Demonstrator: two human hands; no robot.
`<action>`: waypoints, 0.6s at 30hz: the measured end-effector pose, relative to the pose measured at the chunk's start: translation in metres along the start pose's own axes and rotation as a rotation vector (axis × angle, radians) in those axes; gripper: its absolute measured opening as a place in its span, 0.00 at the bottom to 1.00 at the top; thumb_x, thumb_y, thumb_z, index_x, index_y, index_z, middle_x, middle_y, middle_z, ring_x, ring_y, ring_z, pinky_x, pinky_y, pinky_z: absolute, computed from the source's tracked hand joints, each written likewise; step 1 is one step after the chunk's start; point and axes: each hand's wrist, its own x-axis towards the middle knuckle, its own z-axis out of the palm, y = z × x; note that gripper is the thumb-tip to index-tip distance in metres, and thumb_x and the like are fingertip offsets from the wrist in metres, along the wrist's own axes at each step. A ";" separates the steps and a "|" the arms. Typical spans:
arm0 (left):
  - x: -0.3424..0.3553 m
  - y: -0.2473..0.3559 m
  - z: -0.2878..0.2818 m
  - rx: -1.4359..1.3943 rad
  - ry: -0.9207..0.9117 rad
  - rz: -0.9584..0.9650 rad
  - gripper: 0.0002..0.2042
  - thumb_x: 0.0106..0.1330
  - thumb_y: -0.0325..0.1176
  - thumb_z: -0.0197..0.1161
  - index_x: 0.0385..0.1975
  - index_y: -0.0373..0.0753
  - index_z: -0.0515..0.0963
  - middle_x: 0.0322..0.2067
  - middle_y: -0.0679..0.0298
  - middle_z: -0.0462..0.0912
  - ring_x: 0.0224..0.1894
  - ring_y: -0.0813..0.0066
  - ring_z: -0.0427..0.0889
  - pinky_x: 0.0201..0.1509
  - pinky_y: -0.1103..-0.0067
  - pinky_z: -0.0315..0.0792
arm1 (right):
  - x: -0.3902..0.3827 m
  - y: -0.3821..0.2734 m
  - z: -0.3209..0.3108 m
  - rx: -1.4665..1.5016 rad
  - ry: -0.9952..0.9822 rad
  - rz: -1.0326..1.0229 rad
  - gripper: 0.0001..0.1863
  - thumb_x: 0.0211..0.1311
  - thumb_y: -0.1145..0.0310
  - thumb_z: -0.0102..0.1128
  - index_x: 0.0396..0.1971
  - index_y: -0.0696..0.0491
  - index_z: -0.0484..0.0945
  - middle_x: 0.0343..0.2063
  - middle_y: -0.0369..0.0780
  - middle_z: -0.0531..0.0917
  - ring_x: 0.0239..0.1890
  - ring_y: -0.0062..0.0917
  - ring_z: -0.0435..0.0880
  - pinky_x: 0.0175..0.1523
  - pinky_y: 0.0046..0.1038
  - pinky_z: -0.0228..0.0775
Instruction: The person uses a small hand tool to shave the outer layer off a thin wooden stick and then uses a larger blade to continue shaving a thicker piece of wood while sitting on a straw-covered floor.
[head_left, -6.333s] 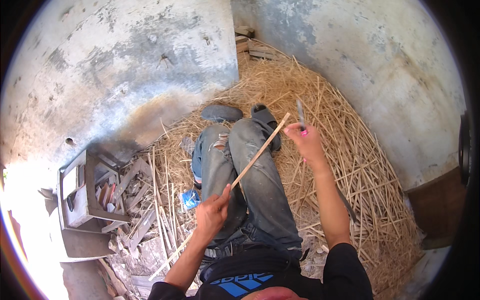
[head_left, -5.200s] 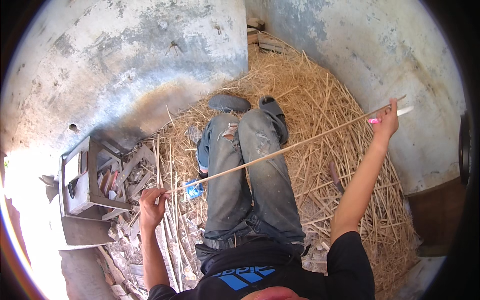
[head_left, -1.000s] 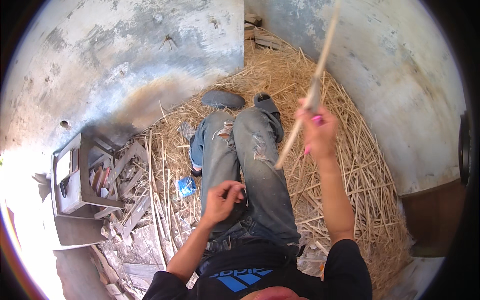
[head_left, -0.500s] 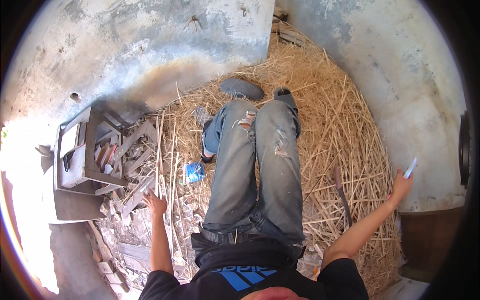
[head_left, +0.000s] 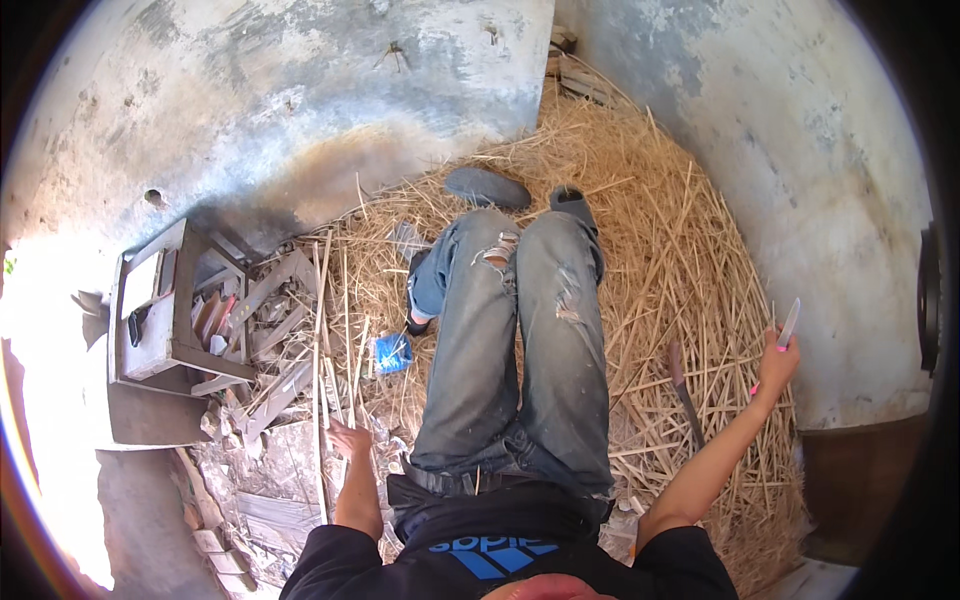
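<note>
My right hand (head_left: 777, 362), out at the right over the edge of the straw, is closed on a knife (head_left: 790, 322). Its pale blade points up and away from me, and a bit of pink shows by the fingers. My left hand (head_left: 349, 440) is low at the left, its fingers partly stretched out beside long, thin, pale strips (head_left: 322, 370) that look like split bamboo. Whether these fingers touch a strip is hard to make out. My legs in torn jeans (head_left: 470, 340) stretch out between the two hands.
A worn wooden cabinet (head_left: 150, 345) lies at the left with wood scraps about it. A blue packet (head_left: 392, 353) sits beside my leg. Straw and strips (head_left: 650, 230) cover the floor. Near my right arm lies a dark, long tool (head_left: 686, 395). A grey slipper (head_left: 487, 187) rests beyond my knees.
My left hand has come right and nearer to me, toward the thin strips. My right hand, with the knife, has shifted a little left, and the blade stands more upright.
</note>
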 end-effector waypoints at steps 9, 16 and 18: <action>0.152 -0.112 -0.030 -0.038 -0.100 -0.037 0.50 0.63 0.37 0.61 0.78 0.31 0.35 0.73 0.35 0.58 0.74 0.38 0.62 0.77 0.61 0.61 | -0.018 0.014 0.038 -0.053 -0.094 -0.126 0.22 0.64 0.62 0.68 0.53 0.61 0.82 0.36 0.49 0.87 0.36 0.38 0.85 0.49 0.37 0.75; 0.142 -0.070 0.016 0.133 -0.184 0.001 0.35 0.63 0.34 0.63 0.73 0.45 0.61 0.71 0.40 0.58 0.74 0.40 0.57 0.72 0.48 0.63 | -0.062 0.058 0.061 -0.215 -0.380 -0.027 0.24 0.61 0.60 0.70 0.50 0.64 0.82 0.35 0.50 0.87 0.32 0.35 0.86 0.41 0.37 0.76; 0.129 -0.081 0.016 0.113 -0.045 -0.038 0.31 0.63 0.35 0.63 0.69 0.43 0.64 0.67 0.42 0.61 0.71 0.41 0.59 0.71 0.47 0.63 | -0.089 0.015 0.068 -0.177 -0.480 0.098 0.25 0.61 0.61 0.70 0.52 0.64 0.81 0.34 0.49 0.87 0.29 0.33 0.85 0.36 0.35 0.75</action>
